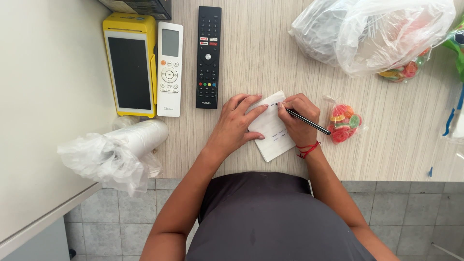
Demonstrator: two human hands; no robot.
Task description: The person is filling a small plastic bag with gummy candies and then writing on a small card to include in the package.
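Left hand (235, 126) lies flat, pinning the small white paper slip (270, 129); right hand (299, 118) grips a black pen (309, 123), several lines written, lower part blank.

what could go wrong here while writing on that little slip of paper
The paper slip is small and pinned only by the left hand; if that hand lifts, the pen in the right hand may drag it and smear the writing. The small bag of candies lies close beside the right hand, so an outward sweep of the wrist could knock it along the table.
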